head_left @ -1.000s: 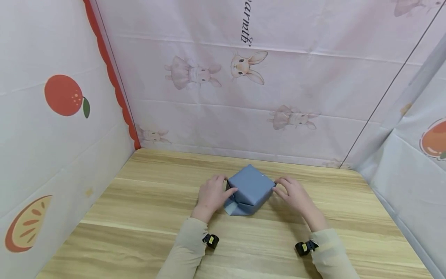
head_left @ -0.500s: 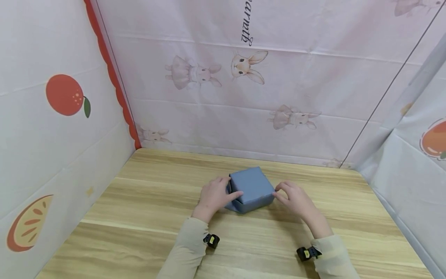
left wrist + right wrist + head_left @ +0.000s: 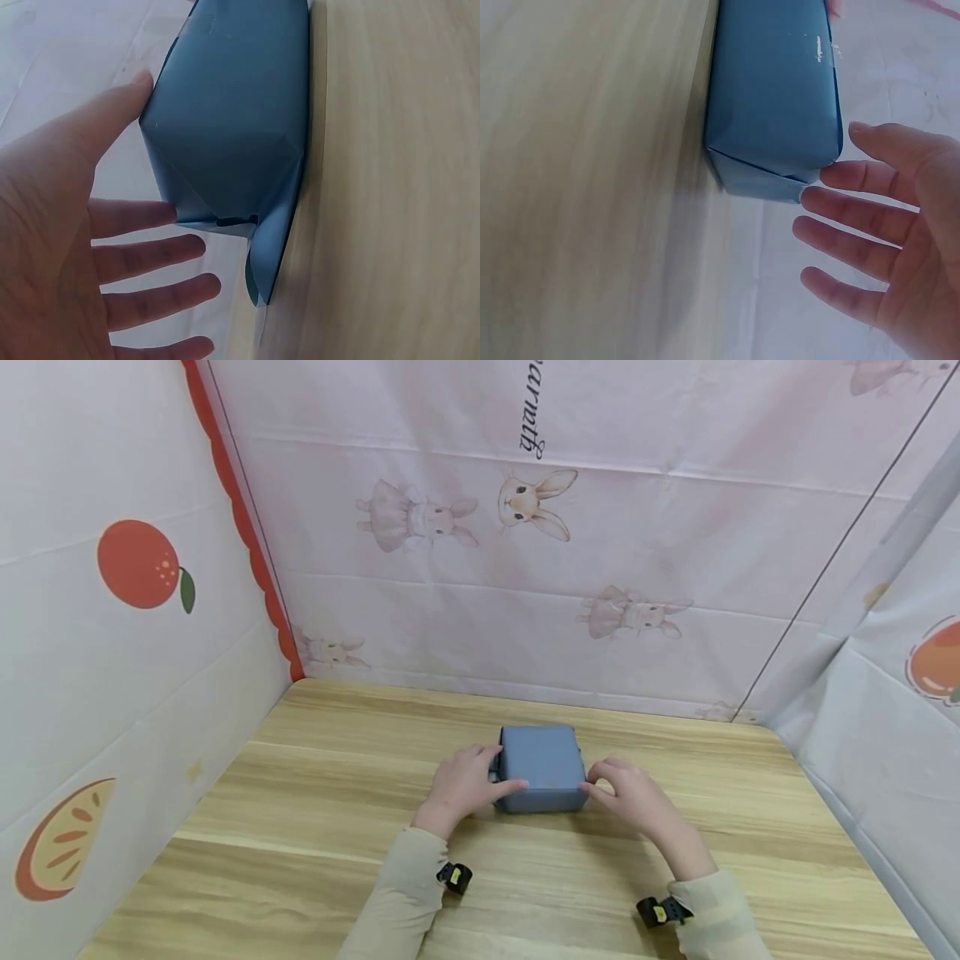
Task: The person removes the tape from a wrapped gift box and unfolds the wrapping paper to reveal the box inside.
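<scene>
A box wrapped in blue paper (image 3: 542, 758) sits on the table. At its left end, the left wrist view shows loose folded paper with a flap (image 3: 271, 240) sticking out low. My left hand (image 3: 463, 787) is at that end: the thumb touches the box's edge, the index fingertip meets the folded paper, and the other fingers are straight and spread. At the opposite end, the paper is folded flat (image 3: 754, 180). My right hand (image 3: 632, 797) touches a corner there with its fingertips, the fingers spread and only slightly bent. The box's far side is hidden in the head view.
The wooden table (image 3: 315, 827) extends around the box. A printed cloth (image 3: 480, 568) hangs behind its back edge, with more cloth at the left (image 3: 135, 693) and right. Both wrists wear small black cameras (image 3: 454, 877).
The box has turned on the table, from corner toward me to its long side facing me. My right hand has shifted slightly toward me; my left hand stays at the box's left end.
</scene>
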The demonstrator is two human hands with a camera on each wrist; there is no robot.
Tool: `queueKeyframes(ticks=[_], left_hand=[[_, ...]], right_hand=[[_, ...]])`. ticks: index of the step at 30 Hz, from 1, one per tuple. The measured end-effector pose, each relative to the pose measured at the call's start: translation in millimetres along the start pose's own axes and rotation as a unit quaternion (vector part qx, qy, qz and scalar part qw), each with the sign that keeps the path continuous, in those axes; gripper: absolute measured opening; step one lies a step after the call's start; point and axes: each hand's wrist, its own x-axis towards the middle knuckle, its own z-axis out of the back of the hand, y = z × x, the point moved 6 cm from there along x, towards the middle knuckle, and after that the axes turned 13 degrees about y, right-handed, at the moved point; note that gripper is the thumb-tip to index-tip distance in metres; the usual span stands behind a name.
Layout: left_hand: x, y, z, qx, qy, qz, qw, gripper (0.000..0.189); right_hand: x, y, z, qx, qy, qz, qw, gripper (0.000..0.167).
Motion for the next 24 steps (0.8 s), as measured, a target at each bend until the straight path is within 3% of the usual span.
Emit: queueKeyframes(ticks=[6, 19, 24], left_hand=[[0.8, 2.1, -2.7, 0.0, 0.014, -0.005, 0.9999, 0.094], [1.2, 3.4, -2.8, -0.01, 0.018, -0.004, 0.9998, 0.093], [1.9, 4.3, -2.6, -0.008, 0.015, -0.007, 0.9998, 0.093]], right_hand=[[2.5, 4.5, 1.1, -0.001, 0.007, -0.006, 1.0, 0.01], [24.9, 1.7, 5.2, -0.041, -0.025, -0.082, 0.9955, 0.017], [31.3, 3.2, 7.0, -0.066, -0.044, -0.088, 0.993, 0.015]])
